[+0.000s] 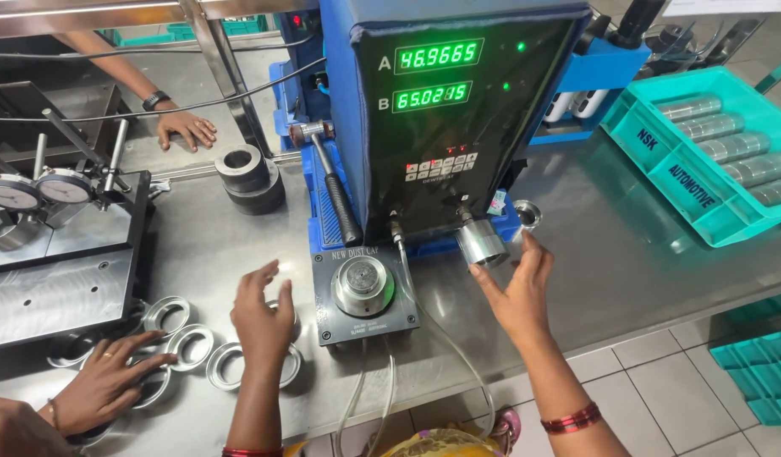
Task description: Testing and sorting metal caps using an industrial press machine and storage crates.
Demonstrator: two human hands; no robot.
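My left hand (259, 322) hovers with fingers spread over flat steel rings (190, 345) on the metal table (627, 262); one ring (291, 368) lies partly under it. My right hand (519, 296) is raised and open, fingertips just below a shiny metal cylinder (482, 243) hanging on a hose from the blue gauge unit (441, 118). A small steel ring (527, 213) sits just above my right thumb. Between my hands lies a dark square fixture block (363, 292) with a round metal piece on top.
A co-worker's hand (111, 381) rests on the rings at lower left; another person's hand (186, 127) lies on the table's far side. A hammer (331, 182), dark thick rings (247, 178), dial gauges (35, 190) and a teal tray of steel cylinders (661, 144) surround the unit.
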